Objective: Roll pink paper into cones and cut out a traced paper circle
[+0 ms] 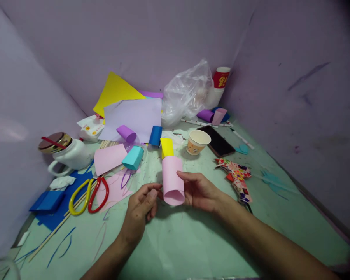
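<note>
"Pink paper tube [173, 177] is between the two hands, near the middle of the table [186, 249]. What could go wrong with it?"

"I think its wall may dent, because the paper looks thin and the right hand [200, 190] is clamped on its right side, thumb in front. Too strong pressure could make the round shape flat."

"And its far end?"

"It appears just beside the yellow paper roll [167, 147]. A careless move to the far side could push that roll away. Whether they touch already, I cannot tell."

"Could the tube unroll?"

"Perhaps, if its seam is not fixed well. I do not see the seam clearly."

"Where does it lie from each hand?"

"To the left of the right palm, within that grip. The left hand [142, 204] is very near its left side, fingers curled, thumb close to them; whether it touches or holds anything, I cannot tell."
</note>
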`<state>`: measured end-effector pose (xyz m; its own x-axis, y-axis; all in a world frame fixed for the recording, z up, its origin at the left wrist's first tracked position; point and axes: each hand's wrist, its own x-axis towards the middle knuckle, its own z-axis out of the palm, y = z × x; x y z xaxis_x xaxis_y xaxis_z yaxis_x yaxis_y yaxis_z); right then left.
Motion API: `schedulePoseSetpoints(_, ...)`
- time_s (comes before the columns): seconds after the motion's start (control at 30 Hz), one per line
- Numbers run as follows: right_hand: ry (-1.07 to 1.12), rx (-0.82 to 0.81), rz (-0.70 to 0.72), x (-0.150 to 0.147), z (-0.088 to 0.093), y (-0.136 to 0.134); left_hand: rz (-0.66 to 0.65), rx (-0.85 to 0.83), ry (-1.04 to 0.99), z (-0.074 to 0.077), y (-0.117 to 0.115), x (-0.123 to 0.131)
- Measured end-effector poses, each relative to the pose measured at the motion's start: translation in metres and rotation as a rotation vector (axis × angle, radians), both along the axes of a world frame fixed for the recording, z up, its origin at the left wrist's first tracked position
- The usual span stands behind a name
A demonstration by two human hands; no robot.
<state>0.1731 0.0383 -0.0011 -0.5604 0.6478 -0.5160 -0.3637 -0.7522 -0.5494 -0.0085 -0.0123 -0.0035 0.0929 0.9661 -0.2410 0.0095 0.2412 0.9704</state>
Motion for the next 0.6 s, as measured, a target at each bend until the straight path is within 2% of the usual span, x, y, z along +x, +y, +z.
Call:
schedulePoseSetpoints(0.1, 0.002, 0.024, -0.028, -0.002, 0.003, -0.004, 0.063, 0.049, 0.095, 0.002, 0.000, 0.001)
schedulePoseSetpoints(0.17, -0.012, 0.113, -0.100, -0.003, 0.006, -0.007, 0.144, 0.100, 0.221, 0.005, 0.003, -0.006)
schedulePoseSetpoints(0.3, -0.143, 0.419, -0.294, 0.004, 0.010, -0.006, 0.384, 0.229, 0.673, 0.016, 0.022, -0.049)
schedulePoseSetpoints(0.37, -0.195, 0.511, -0.377, 0.010, 0.009, -0.002, 0.442, 0.274, 0.947, 0.022, 0.034, -0.076)
schedulePoseSetpoints(0.47, -0.249, 0.584, -0.488, 0.020, 0.009, 0.003, 0.347, 0.308, 1.262, 0.022, 0.051, -0.103)
schedulePoseSetpoints(0.6, -0.302, 0.610, -0.608, 0.025, 0.012, 0.005, 0.243, 0.301, 1.529, 0.009, 0.072, -0.109)
